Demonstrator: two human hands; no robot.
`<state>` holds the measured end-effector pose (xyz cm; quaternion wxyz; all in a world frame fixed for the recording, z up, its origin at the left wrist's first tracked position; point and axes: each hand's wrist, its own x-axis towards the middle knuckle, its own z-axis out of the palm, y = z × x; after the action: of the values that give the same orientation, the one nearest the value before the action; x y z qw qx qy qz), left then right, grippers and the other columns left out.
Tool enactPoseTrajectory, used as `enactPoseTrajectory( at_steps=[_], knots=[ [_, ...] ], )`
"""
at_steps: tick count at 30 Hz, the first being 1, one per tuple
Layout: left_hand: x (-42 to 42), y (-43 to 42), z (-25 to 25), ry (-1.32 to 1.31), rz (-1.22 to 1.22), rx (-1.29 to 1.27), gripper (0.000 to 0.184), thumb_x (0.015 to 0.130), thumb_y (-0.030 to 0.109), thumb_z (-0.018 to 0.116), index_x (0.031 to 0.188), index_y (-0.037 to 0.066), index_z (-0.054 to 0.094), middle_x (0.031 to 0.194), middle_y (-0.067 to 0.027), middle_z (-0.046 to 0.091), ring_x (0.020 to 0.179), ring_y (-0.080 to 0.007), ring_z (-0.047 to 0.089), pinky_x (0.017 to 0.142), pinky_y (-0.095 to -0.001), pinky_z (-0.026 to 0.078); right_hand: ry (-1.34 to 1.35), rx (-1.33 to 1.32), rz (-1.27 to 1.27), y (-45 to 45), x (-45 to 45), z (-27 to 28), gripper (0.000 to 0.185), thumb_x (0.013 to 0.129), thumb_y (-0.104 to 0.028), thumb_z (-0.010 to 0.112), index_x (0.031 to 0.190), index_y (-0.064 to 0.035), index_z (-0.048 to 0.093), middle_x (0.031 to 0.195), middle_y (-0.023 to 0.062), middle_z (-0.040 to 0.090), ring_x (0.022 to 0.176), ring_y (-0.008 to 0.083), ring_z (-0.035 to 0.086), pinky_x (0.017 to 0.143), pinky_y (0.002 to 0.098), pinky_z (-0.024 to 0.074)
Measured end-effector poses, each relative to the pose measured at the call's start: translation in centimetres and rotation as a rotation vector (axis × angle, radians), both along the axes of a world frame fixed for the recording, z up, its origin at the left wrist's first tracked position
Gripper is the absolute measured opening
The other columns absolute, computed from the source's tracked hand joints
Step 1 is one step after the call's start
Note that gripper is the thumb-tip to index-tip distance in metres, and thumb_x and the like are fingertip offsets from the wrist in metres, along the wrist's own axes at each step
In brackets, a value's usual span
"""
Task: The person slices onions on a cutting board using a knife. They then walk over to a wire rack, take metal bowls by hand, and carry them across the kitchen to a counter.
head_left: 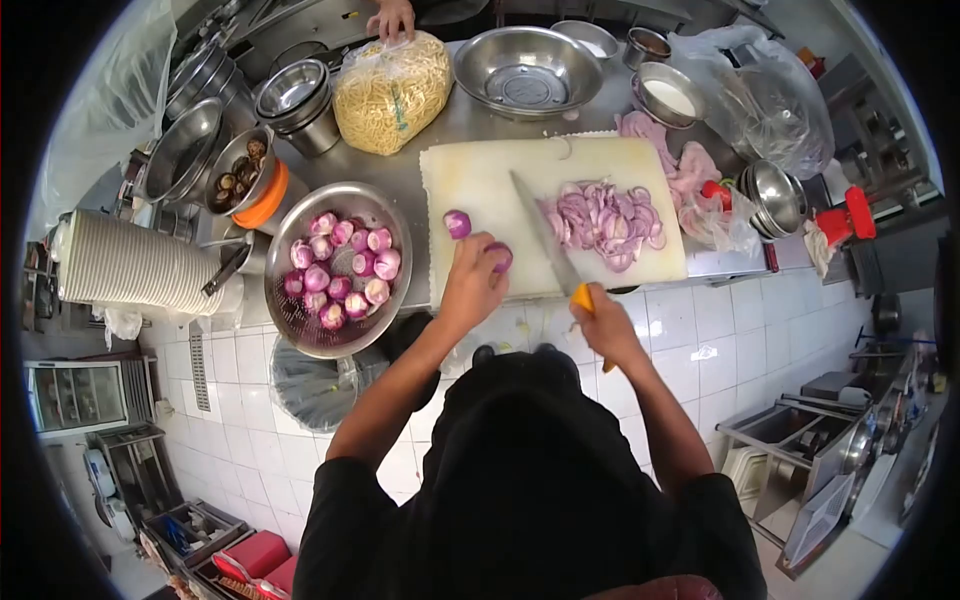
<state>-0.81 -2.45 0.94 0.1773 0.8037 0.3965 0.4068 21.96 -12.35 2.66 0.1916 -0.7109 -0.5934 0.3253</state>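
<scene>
My left hand [474, 285] is closed on a purple onion piece [499, 257] at the near edge of the white cutting board [470, 165]. Just beyond its fingers lies another purple onion [457, 223]. In my right hand [607, 325] is the yellow handle of a large knife [547, 232], its blade slanting away to the left over the board. Right of the blade spreads a pile of sliced onion [610, 222]. A perforated metal bowl [385, 215] of peeled purple onions stands left of the board.
Behind the board are a bag of noodles [393, 95] with another person's hand [392, 18] at its top, and a large metal bowl [528, 70]. Stacked plates [140, 262] stand at the left. Pink cloth [690, 170] and metal bowls [775, 197] lie to the right.
</scene>
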Motion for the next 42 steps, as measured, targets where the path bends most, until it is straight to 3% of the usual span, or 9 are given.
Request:
enactPoseTrajectory(
  at_steps=[2,5,12,18,24,35,42],
  knots=[
    [0.0,0.2,0.2,-0.022,0.019,-0.095,0.03,0.067,-0.005,0.07,0.095,0.003,0.067,0.108,-0.0167,0.055,0.103,-0.0354,0.054,0.089,-0.0417,0.047,-0.01,-0.047,-0.04,0.6,0.1,2.1,0.031,0.093,-0.025,0.058,0.113,-0.0033,0.046,0.087,0.0288,0.065,0.086,0.0483,0.062,0.074,0.0547,0.0482],
    [0.7,1.8,-1.9,-0.025,-0.021,-0.036,0.033,0.071,-0.003,0.072,0.103,0.005,0.066,0.105,-0.0152,0.058,0.103,-0.0332,0.058,0.088,-0.0399,0.049,-0.067,0.039,0.006,1.3,0.1,1.8,0.03,0.093,-0.023,0.058,0.111,-0.0028,0.046,0.086,0.0297,0.065,0.085,0.0487,0.062,0.073,0.0561,0.0476],
    [3.5,3.3,-1.8,-0.088,0.02,-0.089,0.029,0.072,0.003,0.073,0.1,0.004,0.066,0.106,-0.0139,0.058,0.1,-0.0332,0.056,0.089,-0.0398,0.048,0.019,0.072,0.017,4.2,-1.5,2.8,0.038,0.095,-0.02,0.053,0.128,-0.0056,0.042,0.085,0.0291,0.064,0.084,0.0504,0.061,0.073,0.0543,0.0457],
    [3.3,3.5,-1.9,-0.145,0.034,-0.072,0.024,0.074,0.005,0.07,0.097,0.003,0.067,0.103,-0.0124,0.058,0.095,-0.0314,0.058,0.085,-0.0388,0.049,0.003,0.113,0.102,4.0,-2.5,3.9,0.059,0.093,-0.014,0.051,0.147,-0.0117,0.028,0.077,0.0282,0.064,0.077,0.0494,0.061,0.072,0.0549,0.0451],
    [3.5,4.0,-2.2,-0.138,-0.018,-0.203,0.021,0.074,0.005,0.069,0.095,0.002,0.067,0.102,-0.0104,0.059,0.094,-0.0282,0.06,0.083,-0.0367,0.051,-0.097,0.075,0.143,4.2,-2.8,4.5,0.065,0.091,-0.011,0.052,0.15,-0.0145,0.026,0.073,0.028,0.063,0.073,0.0487,0.06,0.072,0.0559,0.0448],
    [3.8,3.8,-2.1,-0.138,0.027,-0.096,0.018,0.075,0.004,0.069,0.093,0.001,0.069,0.099,-0.011,0.062,0.091,-0.0299,0.061,0.081,-0.0377,0.052,-0.077,0.135,0.161,7.5,-3.3,0.1,0.071,0.09,-0.01,0.052,0.153,-0.0163,0.019,0.09,0.0309,0.064,0.08,0.0506,0.06,0.076,0.0562,0.046],
    [4.0,3.8,-2.3,-0.182,0.067,-0.092,0.013,0.077,0.002,0.068,0.09,0.001,0.069,0.098,-0.0117,0.064,0.09,-0.031,0.062,0.081,-0.0379,0.052,-0.118,0.014,0.168,7.0,-3.5,3.3,0.073,0.089,-0.009,0.052,0.153,-0.0152,0.019,0.092,0.0323,0.064,0.086,0.051,0.06,0.081,0.0561,0.0459]
  ],
)
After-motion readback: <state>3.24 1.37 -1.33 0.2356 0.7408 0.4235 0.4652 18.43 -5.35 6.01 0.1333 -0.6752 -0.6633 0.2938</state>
